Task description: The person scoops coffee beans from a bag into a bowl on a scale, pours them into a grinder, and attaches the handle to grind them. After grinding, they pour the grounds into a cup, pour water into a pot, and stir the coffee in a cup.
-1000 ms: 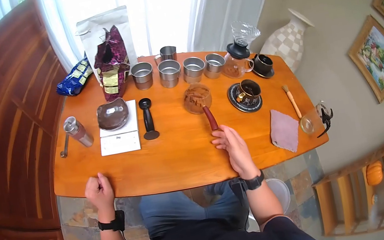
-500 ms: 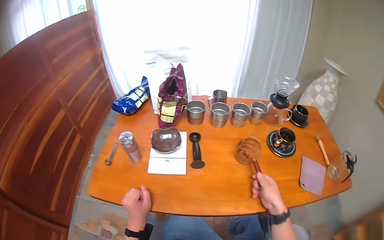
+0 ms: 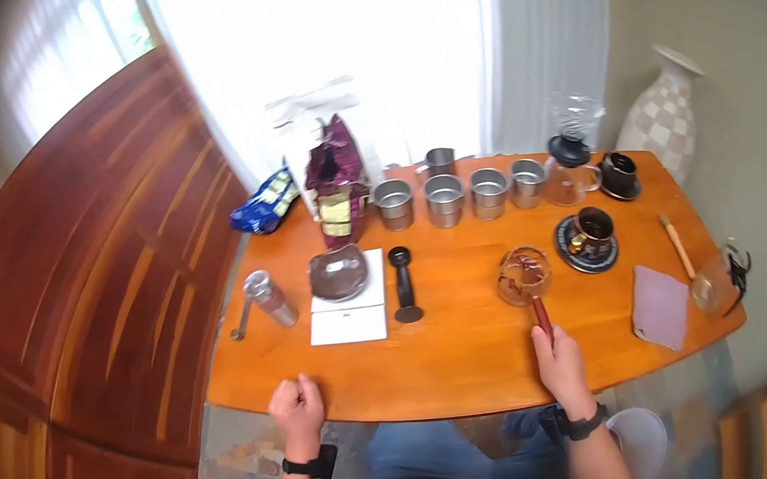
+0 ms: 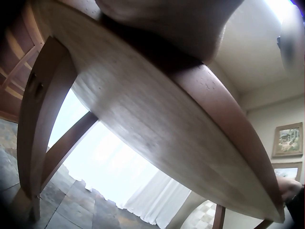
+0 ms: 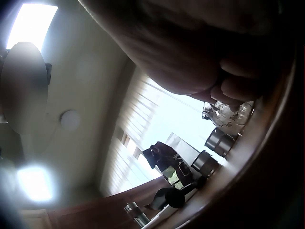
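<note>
In the head view a round glass pot (image 3: 524, 276) with brown residue inside stands on the table, its dark red handle (image 3: 543, 316) pointing toward the person. My right hand (image 3: 561, 362) grips the end of that handle. The right wrist view shows the curled fingers of my right hand (image 5: 233, 86) close up, with part of the glass pot (image 5: 229, 114) beyond them. At the front edge, left of centre, my left hand (image 3: 297, 408) rests with fingers curled in and nothing visible in it. The left wrist view shows mostly the table's underside (image 4: 143, 114).
Metal cups (image 3: 445, 201) line the back beside a purple bag (image 3: 336, 181). A brown dish (image 3: 339, 274) sits on a white scale (image 3: 348, 326), near a grinder (image 3: 270, 299) and black tool (image 3: 404, 285). Rightward are a dark cup (image 3: 591, 232), cloth (image 3: 660, 306) and brush (image 3: 677, 247).
The right hand, loose beside the handle a second ago, has closed round it. The head view has swung, shifting the whole scene. The left hand keeps its curled pose.
</note>
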`<state>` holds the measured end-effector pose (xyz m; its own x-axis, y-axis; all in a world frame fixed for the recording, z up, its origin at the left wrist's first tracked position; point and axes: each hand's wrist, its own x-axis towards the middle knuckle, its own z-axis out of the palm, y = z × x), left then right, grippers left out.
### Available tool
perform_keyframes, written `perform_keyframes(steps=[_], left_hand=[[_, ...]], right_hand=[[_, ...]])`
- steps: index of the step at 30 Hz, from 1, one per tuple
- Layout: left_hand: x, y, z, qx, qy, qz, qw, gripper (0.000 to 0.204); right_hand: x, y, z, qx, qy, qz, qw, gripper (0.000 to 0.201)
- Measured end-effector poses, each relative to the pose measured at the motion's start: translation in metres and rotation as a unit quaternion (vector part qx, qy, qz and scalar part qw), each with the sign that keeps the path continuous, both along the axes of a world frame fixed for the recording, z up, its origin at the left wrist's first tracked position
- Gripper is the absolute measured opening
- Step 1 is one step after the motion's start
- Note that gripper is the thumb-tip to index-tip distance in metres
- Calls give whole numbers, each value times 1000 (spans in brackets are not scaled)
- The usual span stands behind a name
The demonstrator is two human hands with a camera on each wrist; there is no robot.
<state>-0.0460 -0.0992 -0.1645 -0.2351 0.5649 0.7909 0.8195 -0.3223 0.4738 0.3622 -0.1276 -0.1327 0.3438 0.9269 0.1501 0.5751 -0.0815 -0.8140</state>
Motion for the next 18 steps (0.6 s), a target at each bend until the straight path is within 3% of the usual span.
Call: perform_keyframes(steps=[2,10,12,14,18], left_hand=[[1,-3,3,-1,8,-3,1000,39],[3,-3,7,1,-17,19,1000,38],[3,-1,5,2,-22,7,1000,37],[0,-1,-2,2,-14,22,1000,37],[0,-1,1,11,9,16,1000,38]], right_hand=[[-5,-4,-1,13,-27,25,999,38],[18,-39,-12,41,-40,-26,998,35],[22,-38,-12,36,-46,-44,997,35],[22,-31,-19,50,-136,-81,986,34],[9,-24,-15,4,-143,-92,985,34]])
